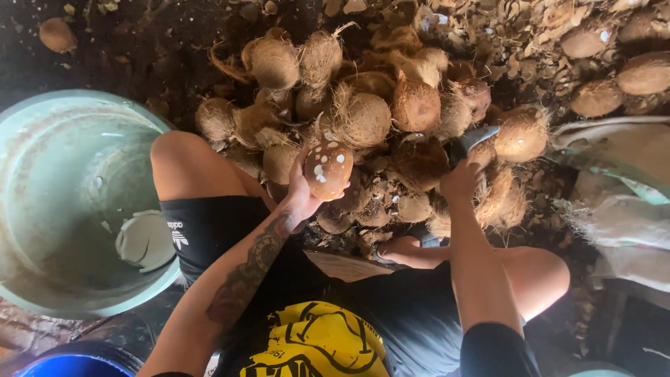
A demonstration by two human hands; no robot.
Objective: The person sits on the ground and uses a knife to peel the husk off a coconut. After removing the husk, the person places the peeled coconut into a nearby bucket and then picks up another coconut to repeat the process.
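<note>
Partly shelled coconut (pixel 328 169) gripped in left hand (pixel 301 195), held over the husked coconut pile (pixel 391 119) on the ground. Right hand (pixel 460 180) closed around a knife (pixel 473 139). Shell-chipping step, it seems; next strike needs careful aim. Green tub (pixel 63 202) at left.

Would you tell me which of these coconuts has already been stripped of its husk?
The coconut held in the left hand: smooth brown shell with white patches, while the piled coconuts remain fibrous.

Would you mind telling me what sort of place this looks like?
Probably a coconut-husking yard: a heap of husked coconuts on dark ground, husk scraps, and a large green tub beside the seated person.
</note>
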